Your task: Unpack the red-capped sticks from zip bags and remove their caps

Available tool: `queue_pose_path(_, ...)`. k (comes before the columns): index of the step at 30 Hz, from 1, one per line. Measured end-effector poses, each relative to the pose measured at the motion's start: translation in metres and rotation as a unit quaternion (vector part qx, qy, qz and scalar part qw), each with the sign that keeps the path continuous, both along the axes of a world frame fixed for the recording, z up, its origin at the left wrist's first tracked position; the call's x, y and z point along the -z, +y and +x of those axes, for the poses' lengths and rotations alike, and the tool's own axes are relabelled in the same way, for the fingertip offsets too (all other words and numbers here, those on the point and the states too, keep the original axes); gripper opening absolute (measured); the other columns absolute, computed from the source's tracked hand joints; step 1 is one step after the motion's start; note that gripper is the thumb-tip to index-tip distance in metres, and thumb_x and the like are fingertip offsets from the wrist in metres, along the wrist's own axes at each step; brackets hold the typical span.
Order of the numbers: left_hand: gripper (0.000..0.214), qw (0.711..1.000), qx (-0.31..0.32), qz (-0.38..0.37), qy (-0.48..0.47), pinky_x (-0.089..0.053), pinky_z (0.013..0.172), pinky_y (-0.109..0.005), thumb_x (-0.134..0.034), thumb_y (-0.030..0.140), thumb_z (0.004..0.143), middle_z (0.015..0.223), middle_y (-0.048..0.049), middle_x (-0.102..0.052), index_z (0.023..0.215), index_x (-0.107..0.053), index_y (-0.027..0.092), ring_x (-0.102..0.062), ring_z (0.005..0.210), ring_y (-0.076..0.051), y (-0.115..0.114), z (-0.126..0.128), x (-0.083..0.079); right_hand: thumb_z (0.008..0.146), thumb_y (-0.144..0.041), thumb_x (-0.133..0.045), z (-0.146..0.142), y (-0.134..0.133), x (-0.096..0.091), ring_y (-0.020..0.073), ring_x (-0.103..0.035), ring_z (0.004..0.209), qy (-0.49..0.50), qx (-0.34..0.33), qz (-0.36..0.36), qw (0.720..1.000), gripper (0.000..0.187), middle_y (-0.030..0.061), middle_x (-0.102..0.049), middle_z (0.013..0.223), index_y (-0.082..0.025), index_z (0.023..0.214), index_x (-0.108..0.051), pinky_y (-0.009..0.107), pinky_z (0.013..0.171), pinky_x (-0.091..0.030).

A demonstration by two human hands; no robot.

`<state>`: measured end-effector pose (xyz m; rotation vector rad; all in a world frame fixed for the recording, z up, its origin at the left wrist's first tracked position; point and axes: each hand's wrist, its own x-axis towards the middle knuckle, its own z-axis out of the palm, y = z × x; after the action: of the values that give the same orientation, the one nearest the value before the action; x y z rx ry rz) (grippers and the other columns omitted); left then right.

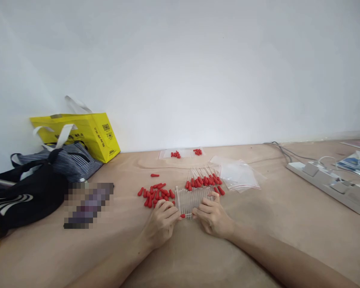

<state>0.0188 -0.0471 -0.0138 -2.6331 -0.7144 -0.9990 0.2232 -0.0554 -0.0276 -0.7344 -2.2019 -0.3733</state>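
Note:
My left hand (165,220) is closed on a red rubber bulb (183,216), most of it hidden by the fingers. The closed fingers of my right hand (211,216) grip a thin clear dropper tube (188,215), whose end meets the bulb between my hands. Just beyond my hands lies a row of clear tubes (189,200), side by side. A pile of loose red bulbs (157,194) spreads beyond my left hand. Behind the row rest several droppers with red bulbs (202,181) fitted, their tubes pointing to the wall.
Clear zip bags (238,174) lie to the right of the droppers. Another bag (186,153) with red-bulbed pieces is by the wall. A power strip (327,188) with cables sits at right. A yellow bag (99,136), striped bag (75,160) and black bag (33,196) stand left.

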Motion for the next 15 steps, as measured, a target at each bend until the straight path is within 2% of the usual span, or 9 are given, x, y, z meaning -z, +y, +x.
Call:
queue_pose_path(3, 0.018, 1.000, -0.016, -0.002, -0.018, -0.036, 0.068, -0.031, -0.040, 0.013, 0.084, 0.065, -0.0004, -0.058, 0.073, -0.053, 0.017, -0.047, 0.068, -0.014, 0.000, -0.007, -0.002, 0.083, -0.017, -0.039, 0.005, 0.000, -0.001, 0.0108, -0.039, 0.060, 0.020, 0.011, -0.007, 1.000, 0.019, -0.0024, -0.050, 0.055, -0.016, 0.077, -0.057, 0.034, 0.076, -0.021)
queue_pose_path(7, 0.014, 0.995, -0.070, -0.018, -0.070, -0.040, 0.068, -0.028, -0.043, 0.016, 0.084, 0.071, -0.0016, -0.057, 0.079, -0.056, 0.018, -0.050, 0.071, -0.014, 0.006, -0.024, -0.005, 0.085, -0.018, -0.037, 0.016, 0.003, 0.001, 0.0110, -0.040, 0.059, 0.059, 0.074, -0.068, 0.993, 0.023, -0.0007, -0.050, 0.058, -0.016, 0.078, -0.059, 0.032, 0.073, -0.024)
queue_pose_path(10, 0.017, 0.987, -0.103, -0.070, -0.097, -0.044, 0.070, -0.026, -0.040, 0.019, 0.085, 0.081, -0.0033, -0.056, 0.088, -0.057, 0.019, -0.053, 0.076, -0.014, 0.018, -0.036, -0.010, 0.084, -0.012, -0.035, 0.018, 0.007, 0.006, 0.0130, -0.044, 0.065, 0.057, 0.123, -0.118, 0.984, 0.026, 0.0025, -0.053, 0.069, -0.016, 0.096, -0.058, 0.031, 0.072, -0.026)
queue_pose_path(12, 0.023, 0.976, -0.152, -0.112, -0.105, -0.045, 0.071, -0.027, -0.037, 0.021, 0.085, 0.083, -0.0042, -0.054, 0.092, -0.058, 0.018, -0.054, 0.078, -0.014, 0.029, -0.041, -0.014, 0.081, -0.008, -0.033, 0.016, 0.010, 0.010, 0.0148, -0.045, 0.070, 0.052, 0.157, -0.142, 0.976, 0.033, 0.0050, -0.054, 0.076, -0.016, 0.107, -0.054, 0.030, 0.071, -0.027)
queue_pose_path(15, 0.025, 0.953, -0.222, -0.183, -0.098, -0.046, 0.071, -0.027, -0.037, 0.023, 0.082, 0.086, -0.0046, -0.055, 0.096, -0.057, 0.018, -0.056, 0.078, -0.015, 0.048, -0.044, -0.022, 0.079, -0.004, -0.034, 0.012, 0.012, 0.013, 0.0164, -0.046, 0.073, 0.036, 0.195, -0.171, 0.965, 0.038, 0.0071, -0.055, 0.082, -0.015, 0.111, -0.051, 0.029, 0.070, -0.029)
